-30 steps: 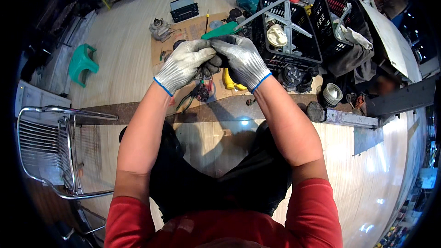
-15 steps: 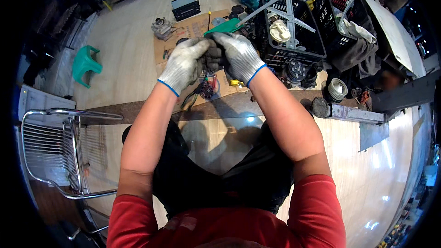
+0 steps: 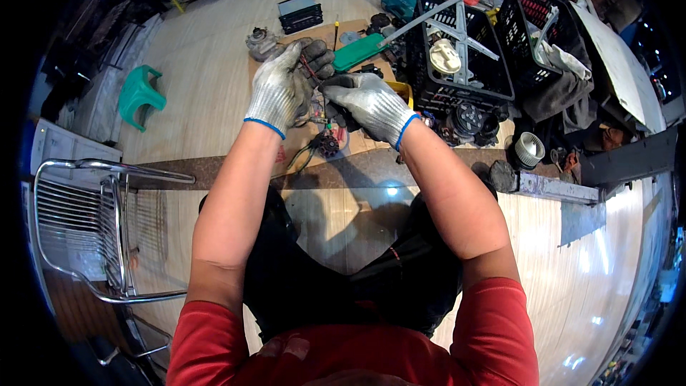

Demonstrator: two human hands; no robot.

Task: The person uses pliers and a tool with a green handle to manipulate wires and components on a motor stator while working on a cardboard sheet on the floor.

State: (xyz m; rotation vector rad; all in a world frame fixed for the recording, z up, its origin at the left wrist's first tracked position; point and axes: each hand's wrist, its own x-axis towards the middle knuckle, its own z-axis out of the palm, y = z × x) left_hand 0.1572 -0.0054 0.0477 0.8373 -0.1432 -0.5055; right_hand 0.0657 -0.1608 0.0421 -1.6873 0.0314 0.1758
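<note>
As both hands are held out over a cardboard sheet [image 3: 364, 143], a thin reddish strand [image 3: 307, 65] is seen against the darkened fingers of the gloved left hand [image 3: 281, 89]. Those fingers are loosely bent — whether the strand is gripped or merely laid across them cannot be told. Just beside it, the gloved right hand [image 3: 368, 102] is turned inward with its fingers curled; whether anything is gripped there is hidden. Both white knit gloves are edged in blue at the cuff. Red printing is borne by the cardboard beside the left wrist — too small to be read. Below the hands, pliers [image 3: 304, 153] are laid near a round black part [image 3: 329, 145]. Beyond them lies a flat green plastic piece [image 3: 359, 53], and to the right a white plastic part [image 3: 444, 57] is held in a black slotted crate [image 3: 429, 95].
</note>
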